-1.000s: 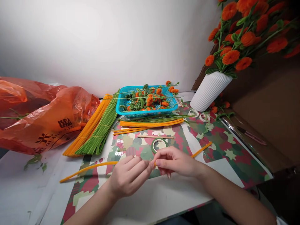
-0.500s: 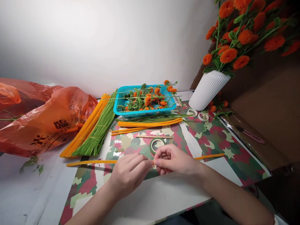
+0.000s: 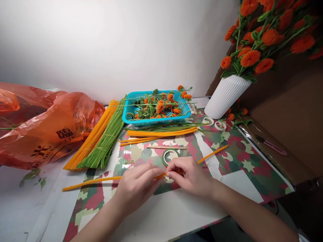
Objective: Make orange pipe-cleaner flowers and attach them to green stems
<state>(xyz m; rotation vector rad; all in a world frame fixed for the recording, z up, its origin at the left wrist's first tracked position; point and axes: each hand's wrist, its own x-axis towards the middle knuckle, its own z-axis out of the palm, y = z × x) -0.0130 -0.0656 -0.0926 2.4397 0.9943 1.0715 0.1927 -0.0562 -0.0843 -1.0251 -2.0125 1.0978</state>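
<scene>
Orange pipe cleaners (image 3: 94, 182) stretch across the front of the table, passing through both hands. My left hand (image 3: 140, 183) has its fingers closed round them, left of the middle. Close beside it, my right hand (image 3: 188, 174) pinches them between thumb and forefinger. The right end slants up and away past my right hand. Part of the orange length is hidden by my fingers. Just behind my right hand lies a roll of green tape (image 3: 169, 157), with a thin wooden stick (image 3: 166, 147) behind it.
A blue basket (image 3: 156, 123) holds orange flowers. Bundles of orange (image 3: 92, 134) and green (image 3: 106, 141) pipe cleaners lie left of it, near a red plastic bag (image 3: 50, 127). A white vase (image 3: 225, 95) of orange flowers stands at right. Two white tape rolls (image 3: 208, 121) lie near it.
The right end of the orange pipe cleaners has swung up and away, and the left end has dropped slightly. More orange shows between my hands. The camera view has shifted a little.
</scene>
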